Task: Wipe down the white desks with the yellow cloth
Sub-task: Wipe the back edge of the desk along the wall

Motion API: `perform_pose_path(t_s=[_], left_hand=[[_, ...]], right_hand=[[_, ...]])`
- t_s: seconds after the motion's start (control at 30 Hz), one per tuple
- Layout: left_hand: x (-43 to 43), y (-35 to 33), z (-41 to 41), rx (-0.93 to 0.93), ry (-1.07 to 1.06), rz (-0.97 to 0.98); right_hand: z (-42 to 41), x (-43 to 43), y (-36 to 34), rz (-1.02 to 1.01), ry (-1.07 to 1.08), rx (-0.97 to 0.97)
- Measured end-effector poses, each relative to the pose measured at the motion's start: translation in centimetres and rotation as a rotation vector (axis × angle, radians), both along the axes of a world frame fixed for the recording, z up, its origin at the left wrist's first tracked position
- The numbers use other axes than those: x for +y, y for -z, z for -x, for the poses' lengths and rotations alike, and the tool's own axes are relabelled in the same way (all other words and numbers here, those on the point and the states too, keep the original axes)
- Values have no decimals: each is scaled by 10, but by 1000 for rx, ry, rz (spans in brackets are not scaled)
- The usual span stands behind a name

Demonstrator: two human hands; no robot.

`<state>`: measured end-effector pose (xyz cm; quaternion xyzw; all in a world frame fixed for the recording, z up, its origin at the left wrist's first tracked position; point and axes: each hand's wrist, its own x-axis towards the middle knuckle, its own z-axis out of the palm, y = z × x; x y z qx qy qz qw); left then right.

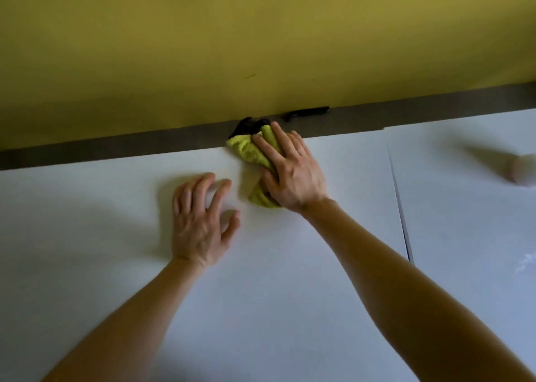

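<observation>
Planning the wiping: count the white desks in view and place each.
2. One white desk lies under the left hand, the right hand and the yellow cloth; the second desk adjoins it on the right, past a seam. Others may lie out of frame.

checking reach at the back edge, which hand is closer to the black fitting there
Right. The right hand presses the yellow cloth just in front of the black fitting, fingertips almost at it. The left hand rests on the desk, nearer the person and leftward.

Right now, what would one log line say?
step: wipe | right hand: pressing cloth at far edge of desk | left hand: resting on desk, holding nothing | cloth: bunched
</observation>
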<state>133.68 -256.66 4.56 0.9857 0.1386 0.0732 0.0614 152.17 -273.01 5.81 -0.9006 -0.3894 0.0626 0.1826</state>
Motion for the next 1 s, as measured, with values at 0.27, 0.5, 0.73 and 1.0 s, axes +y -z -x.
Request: perform_pose_path(t_s=[0.27, 0.5, 0.73, 1.0], left_hand=[[5, 4, -4, -1, -3, 18], [8, 4, -9, -21, 1, 8], [5, 3, -9, 7, -14, 21], [4, 2, -12, -25, 18, -20]], right_hand=[[-16, -27, -2, -2, 521, -26], [-8, -25, -2, -23, 106, 8], [9, -74, -6, 11, 726, 4], [-8, -67, -1, 26, 150, -80]])
